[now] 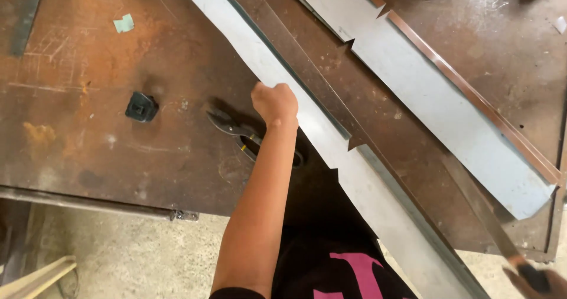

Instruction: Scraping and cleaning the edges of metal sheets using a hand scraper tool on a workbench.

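Note:
My left hand (274,103) is closed in a fist on the left edge of a long grey sheet-metal strip (378,207). The strip runs diagonally from the top middle to the bottom right, has notches cut in its edge, and overhangs the table's front. My right hand (540,280) shows only partly in the bottom right corner. It grips the dark handle of a long flat metal blade (478,204) that reaches up toward the strip. Tin snips (236,131) lie on the table just left of my left wrist.
The rusty brown steel table (88,134) ends at a front edge with concrete floor (136,252) below. A second notched grey sheet with a brown folded edge (437,98) lies upper right. A small black block (142,107), a green scrap (124,23) and a metal bar (26,15) sit left.

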